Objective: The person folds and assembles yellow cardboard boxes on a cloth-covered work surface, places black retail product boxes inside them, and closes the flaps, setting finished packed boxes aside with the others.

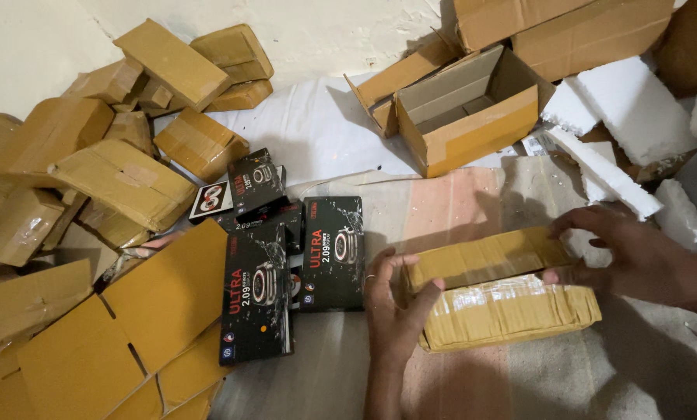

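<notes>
Hands on a taped parcel

Parcel [512, 311], brown and glossy with tape, lies on the pale sheet [457, 210] with a flat brown box [484, 258] on top. Left hand [395, 311] grips the box's left end; right hand [636, 257] grips its right end. Black boxes [286, 264] with red lettering lie to the left, beside a heap of brown parcels [115, 179]. Open carton [465, 109] and white foam [628, 117] sit behind.

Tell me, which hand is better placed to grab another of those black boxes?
Probably the left hand: it holds the taped brown parcel's near end, right beside the black boxes. The right hand holds the far end, away from them.
</notes>
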The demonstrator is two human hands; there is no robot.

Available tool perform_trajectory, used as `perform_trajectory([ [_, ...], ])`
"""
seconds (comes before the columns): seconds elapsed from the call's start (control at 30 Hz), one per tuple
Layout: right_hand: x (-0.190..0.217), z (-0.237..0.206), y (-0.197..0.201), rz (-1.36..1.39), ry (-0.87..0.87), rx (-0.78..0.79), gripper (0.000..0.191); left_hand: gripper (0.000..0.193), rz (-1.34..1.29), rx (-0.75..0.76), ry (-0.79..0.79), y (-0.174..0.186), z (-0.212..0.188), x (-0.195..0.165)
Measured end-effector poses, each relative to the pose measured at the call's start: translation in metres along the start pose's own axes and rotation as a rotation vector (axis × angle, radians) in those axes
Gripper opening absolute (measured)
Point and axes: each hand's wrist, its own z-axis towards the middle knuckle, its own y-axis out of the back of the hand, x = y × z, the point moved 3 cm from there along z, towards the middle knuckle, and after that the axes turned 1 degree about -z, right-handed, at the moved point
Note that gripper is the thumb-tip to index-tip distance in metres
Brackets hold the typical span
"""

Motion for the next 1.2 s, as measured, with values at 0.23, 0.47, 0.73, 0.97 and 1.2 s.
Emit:
perform_trajectory([
  [0.23, 0.021, -0.006, -0.015, 0.192, -0.053, 0.195, 0.120, 0.083, 0.240, 0.180, 0.049, -0.004, -0.003, -0.015],
  [0.47, 0.013, 0.000, -0.024, 0.192, -0.010, 0.331, 0.141, 0.080, 0.188, 0.211, 0.060, -0.004, -0.001, -0.016],
  [0.73, 0.003, 0.007, -0.023, 0.213, -0.183, 0.258, 0.084, 0.049, 0.077, 0.152, 0.196, -0.006, 0.000, -0.010],
  [0.97, 0.005, 0.003, -0.022, 0.133, -0.108, 0.327, 0.085, 0.049, 0.134, 0.153, 0.086, -0.005, 0.001, -0.014],
  [1.2, 0.001, 0.005, -0.025, 0.192, -0.011, 0.352, 0.042, 0.048, 0.155, 0.136, -0.003, -0.006, -0.001, -0.009],
])
